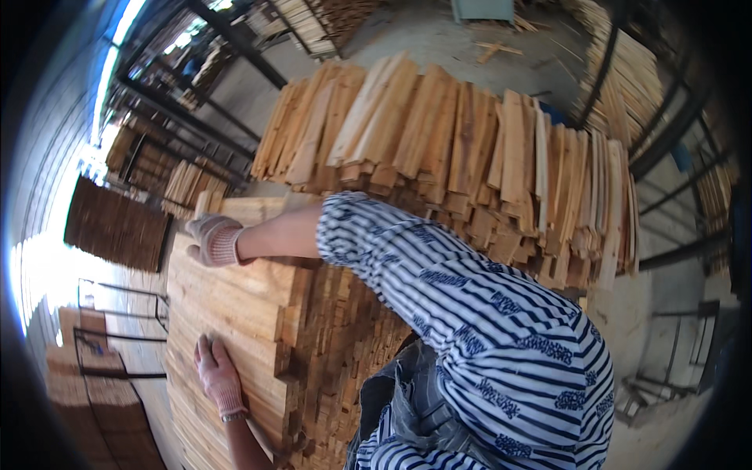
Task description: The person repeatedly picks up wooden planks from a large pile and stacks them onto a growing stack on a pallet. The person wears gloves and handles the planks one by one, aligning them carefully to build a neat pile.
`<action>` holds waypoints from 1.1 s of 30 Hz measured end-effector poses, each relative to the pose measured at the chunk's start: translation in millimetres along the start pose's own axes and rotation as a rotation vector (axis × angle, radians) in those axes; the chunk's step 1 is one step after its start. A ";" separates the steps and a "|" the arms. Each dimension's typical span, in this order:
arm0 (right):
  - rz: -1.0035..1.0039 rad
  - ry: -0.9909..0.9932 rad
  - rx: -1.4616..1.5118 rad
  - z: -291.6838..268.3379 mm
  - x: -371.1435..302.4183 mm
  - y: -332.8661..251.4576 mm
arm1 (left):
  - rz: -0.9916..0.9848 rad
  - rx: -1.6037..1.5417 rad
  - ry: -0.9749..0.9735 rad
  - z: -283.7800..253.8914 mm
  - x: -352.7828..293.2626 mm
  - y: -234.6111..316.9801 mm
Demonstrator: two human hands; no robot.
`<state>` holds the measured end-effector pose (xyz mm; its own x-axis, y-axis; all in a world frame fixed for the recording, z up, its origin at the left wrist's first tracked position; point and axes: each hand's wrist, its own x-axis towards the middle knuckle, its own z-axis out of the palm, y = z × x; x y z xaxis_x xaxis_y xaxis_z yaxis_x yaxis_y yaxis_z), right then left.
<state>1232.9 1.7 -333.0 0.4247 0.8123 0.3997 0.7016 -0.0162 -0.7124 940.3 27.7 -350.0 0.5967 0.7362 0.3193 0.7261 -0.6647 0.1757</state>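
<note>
- Striped sleeve [470, 313] hides part of plank stack [235, 313] & loose board pile [470, 149].
- Right hand [213, 240] fingertips hidden over stack's far edge.
- Left forearm cut off by bottom edge.

Pale wood slats [235, 305], flat stacked pile, ends flush, under both hands.

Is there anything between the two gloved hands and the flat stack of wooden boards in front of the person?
Nothing visible. The left hand lies flat on the stack of boards, and the right hand rests on its far end. Only the knit gloves separate skin from wood.
</note>
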 end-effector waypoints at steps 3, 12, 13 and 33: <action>-0.005 0.175 0.127 -92.8 -77.1 7.5 | 0.099 -0.007 0.009 9.0 14.5 6.7; 0.871 0.117 0.024 -82.6 -422.1 221.9 | 0.679 -0.527 -0.079 -30.6 -60.3 144.1; 0.967 0.088 0.009 -82.0 -461.3 226.8 | 0.466 -1.045 -0.355 -32.3 -91.1 180.6; 1.574 0.944 -0.070 -180.0 -496.5 378.9 | 0.654 -0.544 -1.217 372.9 -100.4 586.5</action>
<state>1390.9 -512.8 -697.6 0.7590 -0.5384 -0.3661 -0.6095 -0.3901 -0.6902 1433.6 -388.7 -626.3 0.8709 -0.2355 -0.4314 0.1732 -0.6743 0.7179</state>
